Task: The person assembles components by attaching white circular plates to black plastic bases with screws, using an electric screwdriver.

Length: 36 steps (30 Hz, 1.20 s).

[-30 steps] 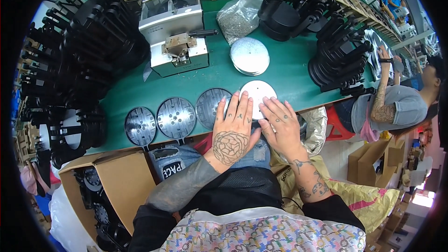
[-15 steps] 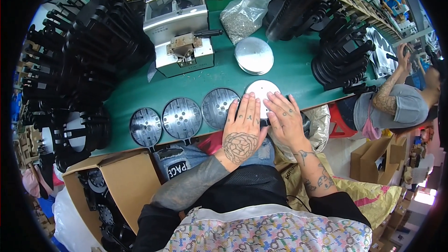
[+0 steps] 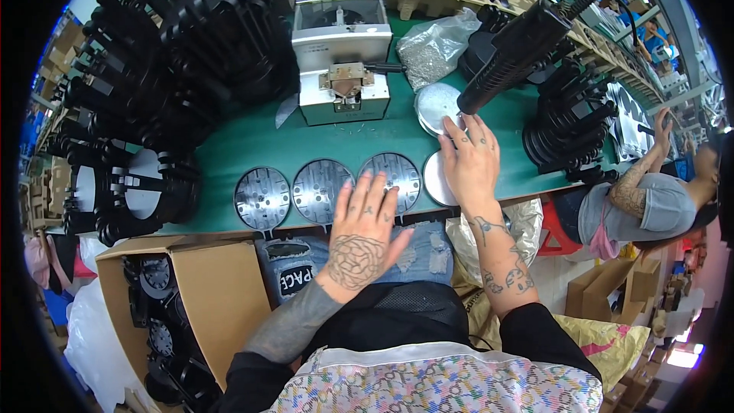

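Note:
My left hand (image 3: 361, 231), fingers spread, hovers over the near edge of a black round ribbed base (image 3: 325, 177) and the one to its right (image 3: 401, 172). Another such base (image 3: 261, 199) lies at the left end of the row. My right hand (image 3: 472, 162) is stretched out, its fingertips at the near right rim of a stack of silver round plates (image 3: 437, 99). Beneath that hand's edge, a pale round plate (image 3: 436, 182) lies at the right end of the row, partly hidden. A black electric screwdriver (image 3: 516, 57) hangs just beyond my right fingertips.
Behind the row stands a screw feeder (image 3: 344, 95), with a bag of small screws (image 3: 436, 50) beside it. Stacked black parts crowd the left (image 3: 222, 38) and right (image 3: 566, 126). A cardboard box (image 3: 218, 291) of black parts sits near my left; a co-worker (image 3: 650, 191) is at right.
Both hands have left the pale plate. My left hand moved left over the black bases, and my right hand reached forward to the plate stack. The view has shifted.

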Each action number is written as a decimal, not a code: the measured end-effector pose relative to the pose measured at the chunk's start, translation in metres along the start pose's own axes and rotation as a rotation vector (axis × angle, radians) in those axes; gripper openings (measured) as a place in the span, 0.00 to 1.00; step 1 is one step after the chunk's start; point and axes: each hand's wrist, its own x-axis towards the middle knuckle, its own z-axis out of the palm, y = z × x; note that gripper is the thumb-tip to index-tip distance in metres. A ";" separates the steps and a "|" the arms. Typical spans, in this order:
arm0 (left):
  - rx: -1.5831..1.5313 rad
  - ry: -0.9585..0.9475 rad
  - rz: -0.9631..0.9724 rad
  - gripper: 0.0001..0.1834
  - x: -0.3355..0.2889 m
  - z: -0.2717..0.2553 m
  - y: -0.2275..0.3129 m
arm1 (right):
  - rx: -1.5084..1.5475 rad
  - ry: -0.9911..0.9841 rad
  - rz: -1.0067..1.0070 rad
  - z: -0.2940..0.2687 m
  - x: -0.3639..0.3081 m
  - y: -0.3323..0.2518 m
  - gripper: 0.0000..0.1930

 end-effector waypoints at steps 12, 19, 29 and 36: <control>-0.022 0.089 -0.055 0.47 -0.021 0.011 -0.029 | 0.340 0.184 0.131 -0.040 -0.024 -0.011 0.06; -0.064 0.127 -0.059 0.50 -0.017 0.008 -0.027 | 1.151 -0.539 0.921 -0.037 -0.026 -0.048 0.12; 0.036 -0.001 -0.078 0.48 -0.020 0.010 -0.025 | 0.235 -0.520 0.093 -0.054 -0.032 -0.055 0.19; 0.037 -0.076 -0.070 0.53 -0.007 -0.001 -0.029 | 0.124 -0.479 -0.039 -0.061 -0.034 -0.063 0.19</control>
